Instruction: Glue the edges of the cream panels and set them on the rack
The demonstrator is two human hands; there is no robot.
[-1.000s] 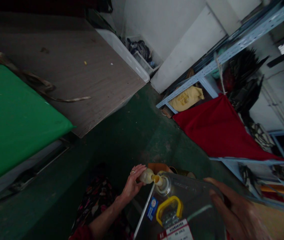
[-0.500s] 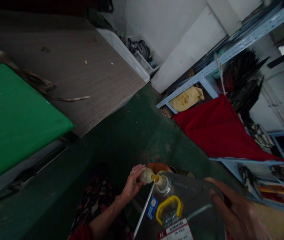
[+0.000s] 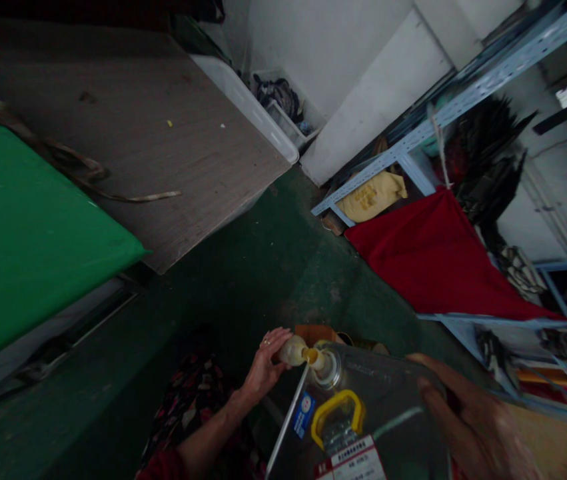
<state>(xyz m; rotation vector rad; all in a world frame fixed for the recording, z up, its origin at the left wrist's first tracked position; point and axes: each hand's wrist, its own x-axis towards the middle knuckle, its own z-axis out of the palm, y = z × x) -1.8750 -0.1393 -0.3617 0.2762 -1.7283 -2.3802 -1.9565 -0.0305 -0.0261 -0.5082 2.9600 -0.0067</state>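
Note:
My left hand (image 3: 266, 363) is closed around a small translucent bottle (image 3: 294, 351) with yellowish stuff in it. Its mouth meets the yellowish spout (image 3: 316, 361) of a large metal can (image 3: 388, 393), which is tilted toward it. The can carries a yellow handle (image 3: 337, 415), a blue sticker and a white and red label. At the right, my right hand (image 3: 473, 420) grips the can's far edge; the tips of some fingers are hidden behind it. Whether liquid is running between spout and bottle is too dim to see.
A brown box (image 3: 316, 332) stands behind the can on the green floor (image 3: 243, 267). To the left are a wood-grain board (image 3: 163, 133) and a green-covered table (image 3: 38, 240). Blue metal shelving (image 3: 393, 157) with a hanging red cloth (image 3: 433, 260) lines the right.

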